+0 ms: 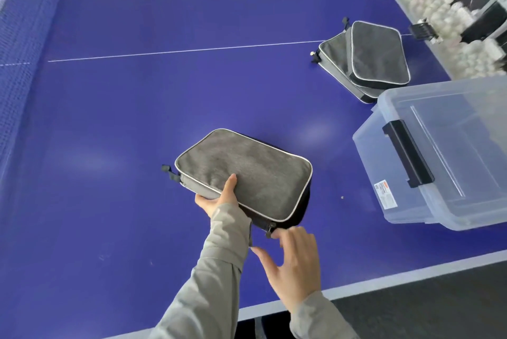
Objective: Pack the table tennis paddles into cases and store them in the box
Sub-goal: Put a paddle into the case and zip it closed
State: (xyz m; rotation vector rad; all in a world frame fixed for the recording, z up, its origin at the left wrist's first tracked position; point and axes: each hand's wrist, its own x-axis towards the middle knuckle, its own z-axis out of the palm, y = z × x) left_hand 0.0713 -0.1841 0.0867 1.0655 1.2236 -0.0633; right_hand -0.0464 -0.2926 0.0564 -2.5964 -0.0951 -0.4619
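1. The left hand [219, 196] grasps the grey case [244, 171] by its near-left edge, thumb on top and fingers tucked under. This grip tips the case slightly and steadies it over the blue table [137, 119].
2. The right hand [296, 264] is released, with its fingers spread and holding nothing. It sits just beside the zipper pull [270, 229] at the case's near corner. It is probably there to work the zip or has just finished with it; how far the zip is closed cannot be made out.
3. No paddle is visible, so whether one is inside the case cannot be told.
4. The clear box [411, 201] stands to the right, near the table's near edge and well apart from the case. Its lid seems to be on, with a black latch [408, 153] facing left, so it would likely have to be opened before anything goes in.
5. Two other cases [375, 50] lie overlapped at the far right, just beyond the box.
6. Open table lies between the held case and the box. The net [16, 37] bounds the left side, and white balls [439, 9] line the far-right edge.
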